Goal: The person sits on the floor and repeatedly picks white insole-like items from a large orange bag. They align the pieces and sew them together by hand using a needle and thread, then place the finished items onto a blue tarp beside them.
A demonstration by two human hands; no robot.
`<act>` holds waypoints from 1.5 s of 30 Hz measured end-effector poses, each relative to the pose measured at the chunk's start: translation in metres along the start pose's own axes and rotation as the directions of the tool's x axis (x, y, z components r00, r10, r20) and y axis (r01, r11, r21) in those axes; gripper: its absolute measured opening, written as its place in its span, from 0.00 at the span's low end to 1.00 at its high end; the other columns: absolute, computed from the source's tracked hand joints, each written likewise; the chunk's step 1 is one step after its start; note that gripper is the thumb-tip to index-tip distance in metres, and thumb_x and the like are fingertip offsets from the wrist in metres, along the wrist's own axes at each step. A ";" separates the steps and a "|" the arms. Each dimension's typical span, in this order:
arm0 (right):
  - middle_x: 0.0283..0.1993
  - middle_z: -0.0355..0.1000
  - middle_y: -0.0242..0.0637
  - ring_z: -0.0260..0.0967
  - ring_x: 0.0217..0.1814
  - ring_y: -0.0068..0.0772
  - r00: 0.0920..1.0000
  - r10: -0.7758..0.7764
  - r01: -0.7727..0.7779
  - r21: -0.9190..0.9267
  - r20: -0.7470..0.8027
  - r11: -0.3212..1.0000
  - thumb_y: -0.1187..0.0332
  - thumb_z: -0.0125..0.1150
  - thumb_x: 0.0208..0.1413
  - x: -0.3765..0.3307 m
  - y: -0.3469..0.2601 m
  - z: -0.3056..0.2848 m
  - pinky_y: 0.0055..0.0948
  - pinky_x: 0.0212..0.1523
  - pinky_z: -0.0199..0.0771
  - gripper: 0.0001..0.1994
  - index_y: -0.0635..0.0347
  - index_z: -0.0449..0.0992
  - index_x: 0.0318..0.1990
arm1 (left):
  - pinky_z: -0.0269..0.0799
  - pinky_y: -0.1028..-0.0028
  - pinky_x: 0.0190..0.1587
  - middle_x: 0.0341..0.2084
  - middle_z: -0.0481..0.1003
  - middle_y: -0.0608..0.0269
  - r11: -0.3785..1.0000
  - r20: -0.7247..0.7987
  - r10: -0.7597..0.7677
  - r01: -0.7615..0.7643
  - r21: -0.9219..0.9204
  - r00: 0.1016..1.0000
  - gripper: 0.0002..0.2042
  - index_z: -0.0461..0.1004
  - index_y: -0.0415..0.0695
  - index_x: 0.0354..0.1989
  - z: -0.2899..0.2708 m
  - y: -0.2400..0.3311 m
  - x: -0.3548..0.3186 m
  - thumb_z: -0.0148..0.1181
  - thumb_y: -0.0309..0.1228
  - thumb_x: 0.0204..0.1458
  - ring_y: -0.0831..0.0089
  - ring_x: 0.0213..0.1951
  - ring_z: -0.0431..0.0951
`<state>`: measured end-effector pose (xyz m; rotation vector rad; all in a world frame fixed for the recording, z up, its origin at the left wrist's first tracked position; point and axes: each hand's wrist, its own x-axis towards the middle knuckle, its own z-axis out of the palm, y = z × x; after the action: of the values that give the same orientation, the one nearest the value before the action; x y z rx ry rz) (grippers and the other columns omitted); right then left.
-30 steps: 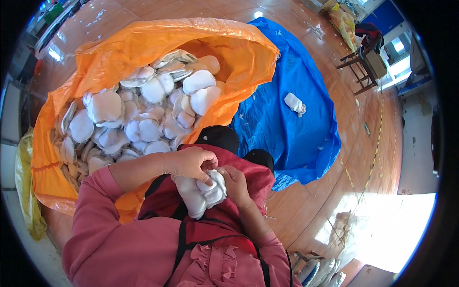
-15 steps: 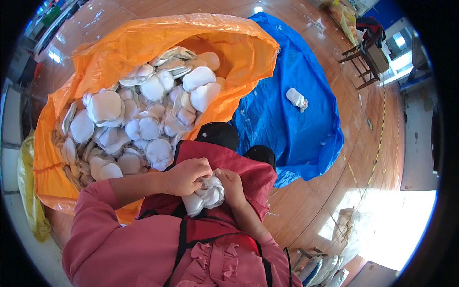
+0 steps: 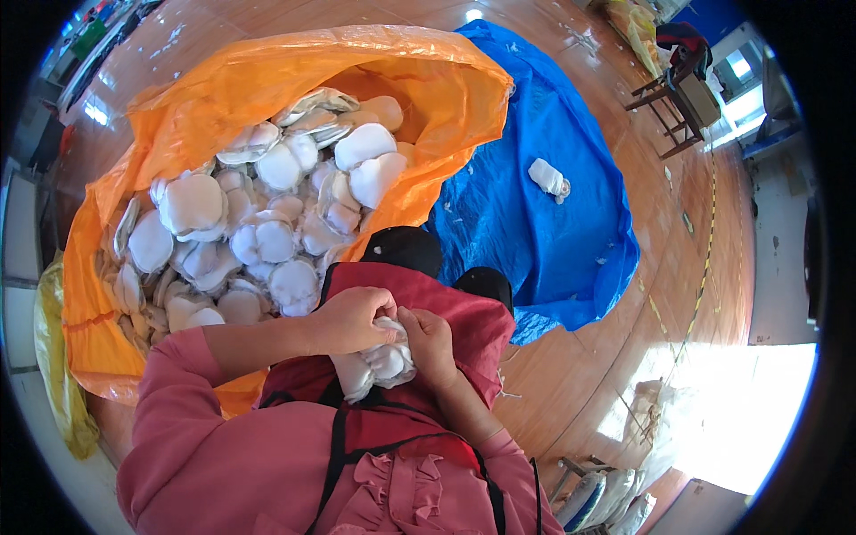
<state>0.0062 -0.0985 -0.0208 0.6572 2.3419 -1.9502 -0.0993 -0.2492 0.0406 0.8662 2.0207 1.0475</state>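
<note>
The left hand (image 3: 358, 321) and right hand (image 3: 430, 346) are grasping a white bundle (image 3: 379, 364) over the red apron (image 3: 477, 325). One seemingly complete roll (image 3: 546, 178) is lying on the blue sheet (image 3: 571, 254), while many loose pads (image 3: 192, 205) are filling the orange sack (image 3: 294, 55), apparently unworked.

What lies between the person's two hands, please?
White pads, bunched together and held by the left hand and right hand, with the red apron beneath; the head view shows this.
</note>
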 end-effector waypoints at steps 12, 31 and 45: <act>0.20 0.69 0.40 0.64 0.24 0.20 0.997 0.065 -0.069 0.111 0.039 0.991 0.62 0.58 0.62 -0.003 0.009 0.003 0.29 0.27 0.68 0.15 0.66 0.79 0.30 | 0.68 0.64 0.32 0.25 0.72 0.56 0.993 0.175 0.091 -0.102 0.056 0.980 0.14 0.68 0.41 0.29 0.002 -0.015 0.010 0.69 0.30 0.41 0.58 0.30 0.74; 0.23 0.74 0.45 0.72 0.24 0.35 0.999 0.045 -0.044 -0.058 0.021 0.997 0.59 0.56 0.62 0.006 -0.002 -0.001 0.35 0.28 0.70 0.17 0.63 0.79 0.28 | 0.67 0.64 0.38 0.29 0.67 0.58 0.779 -0.001 0.510 -0.461 0.426 0.860 0.18 0.71 0.42 0.33 0.006 0.008 -0.010 0.70 0.40 0.42 0.59 0.34 0.69; 0.23 0.70 0.54 0.69 0.24 0.54 0.979 -0.111 0.087 -0.141 -0.172 0.986 0.60 0.55 0.62 0.011 0.010 0.001 0.45 0.26 0.67 0.18 0.65 0.75 0.23 | 0.63 0.61 0.39 0.33 0.69 0.61 0.633 0.089 0.365 -0.317 0.706 0.927 0.11 0.74 0.43 0.28 0.021 0.035 0.005 0.64 0.32 0.36 0.64 0.40 0.68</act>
<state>-0.0011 -0.0951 -0.0336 0.7484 2.6327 -1.8206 -0.0768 -0.2208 0.0601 1.6980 2.4059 0.4207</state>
